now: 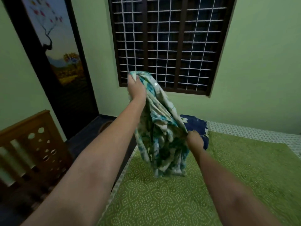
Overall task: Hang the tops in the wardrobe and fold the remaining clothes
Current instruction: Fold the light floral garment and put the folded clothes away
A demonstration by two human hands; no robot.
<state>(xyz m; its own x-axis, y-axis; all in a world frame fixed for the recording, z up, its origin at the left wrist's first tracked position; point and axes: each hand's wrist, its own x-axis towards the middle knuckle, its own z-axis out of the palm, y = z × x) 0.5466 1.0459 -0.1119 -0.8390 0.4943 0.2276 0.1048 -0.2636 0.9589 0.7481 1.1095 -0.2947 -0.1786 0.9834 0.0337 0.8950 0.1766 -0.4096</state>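
Green bedspread (228,185), barred window (171,43), green walls (260,70)

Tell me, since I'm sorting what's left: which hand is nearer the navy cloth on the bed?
Right. The right hand grips the floral garment just in front of the navy cloth; the left hand holds the garment's top, higher up.

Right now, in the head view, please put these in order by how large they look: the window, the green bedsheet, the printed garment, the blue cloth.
1. Green bedsheet, though it lies nearest the camera, so its lead over the window is unsure.
2. Window.
3. Printed garment.
4. Blue cloth, partly hidden.
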